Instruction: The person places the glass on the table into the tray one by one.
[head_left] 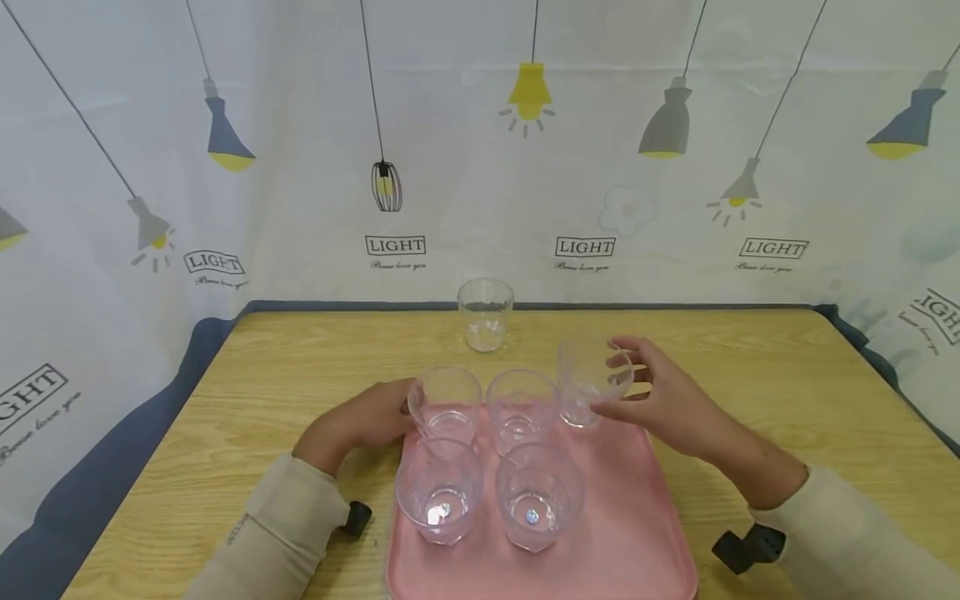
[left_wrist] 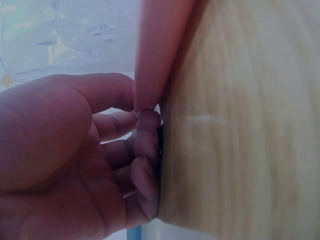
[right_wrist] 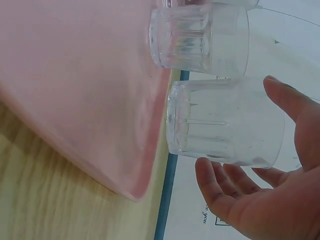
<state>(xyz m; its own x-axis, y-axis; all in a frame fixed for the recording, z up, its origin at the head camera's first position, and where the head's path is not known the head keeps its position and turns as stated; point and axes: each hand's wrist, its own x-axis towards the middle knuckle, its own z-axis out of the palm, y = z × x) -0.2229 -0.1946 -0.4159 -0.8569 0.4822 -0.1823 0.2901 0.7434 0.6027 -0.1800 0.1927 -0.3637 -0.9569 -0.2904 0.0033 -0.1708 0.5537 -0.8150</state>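
My right hand (head_left: 667, 404) holds a clear plastic cup (head_left: 581, 379) by its side, thumb and fingers around its upper part. That cup stands upright over the far right corner of the pink tray (head_left: 618, 525). In the right wrist view the thumb is near the rim of the held cup (right_wrist: 225, 122), with the fingers along the opposite side. At the tray's left side my left hand (head_left: 375, 414) pinches its edge (left_wrist: 162, 45), thumb on the rim and fingertips curled low by the tabletop. Beside that hand stands a clear cup (head_left: 450, 404) on the tray.
Three more clear cups stand on the tray: a back middle cup (head_left: 522, 404), a front left cup (head_left: 438, 492) and a front right cup (head_left: 540, 500). Another cup (head_left: 485, 317) sits behind the tray on the wooden table (head_left: 315, 358). A lamp-printed cloth (head_left: 480, 200) hangs behind.
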